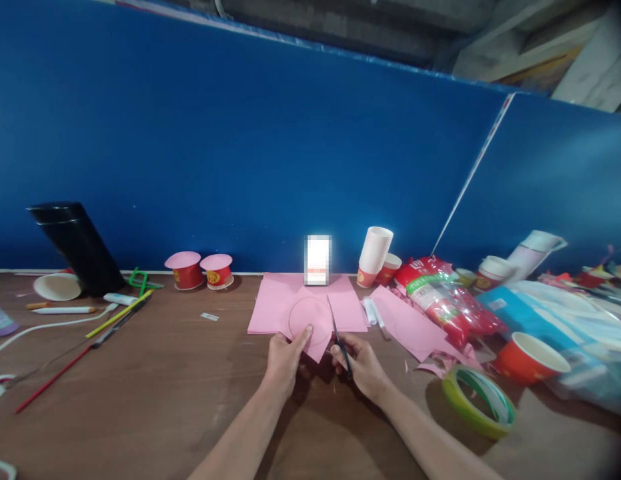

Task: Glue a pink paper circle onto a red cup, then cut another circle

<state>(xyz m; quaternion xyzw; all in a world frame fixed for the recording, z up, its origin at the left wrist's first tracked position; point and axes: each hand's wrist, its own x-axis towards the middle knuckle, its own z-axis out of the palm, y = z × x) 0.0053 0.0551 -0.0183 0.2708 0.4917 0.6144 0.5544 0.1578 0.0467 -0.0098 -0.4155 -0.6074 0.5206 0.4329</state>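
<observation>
My left hand (286, 357) pinches a piece of pink paper (310, 319) with a circle drawn on it, the thumb lying on top near the circle's lower edge. My right hand (361, 367) is closed around the dark handles of a pair of scissors (341, 347). The scissor blades point away from me along the right edge of the paper, close to the drawn line; whether they are cutting I cannot tell. Beyond both hands lies a stack of pink sheets (270, 303), partly covered by the held piece.
Two red cups with pink discs (184, 260) stand left of the stack. On the right are stacked white paper cups (376, 250), a red plastic bag (435, 287), pink scraps, yellow-green tape (470, 403) and an orange cup (523, 363). A black flask (77, 247) leans against the blue partition (240, 133).
</observation>
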